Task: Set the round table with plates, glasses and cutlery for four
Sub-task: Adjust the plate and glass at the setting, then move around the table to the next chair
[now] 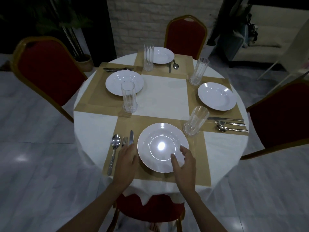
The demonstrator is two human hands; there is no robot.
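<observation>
The round table point(87, 128) carries a white cloth and tan placemats. Nearest me lies a white plate point(158, 138). My left hand point(125, 164) rests open at its left rim, over the handles of a knife point(131, 137) and fork point(124, 141); a spoon point(114, 148) lies further left. My right hand point(185, 166) is open over the plate's right rim, thumb on the plate. A tall glass point(194, 121) stands at the near plate's upper right. Plates sit at the left point(117, 79), far point(163, 55) and right point(217, 96), each with a glass point(128, 97) point(148, 57) point(199, 71).
Cutlery lies beside the right plate point(229, 124), the far plate point(173, 65) and the left plate point(117, 69). Red chairs with gold frames stand at the left point(46, 69), far side point(185, 34), right point(280, 118) and under my arms point(150, 208). A potted plant point(83, 61) stands behind.
</observation>
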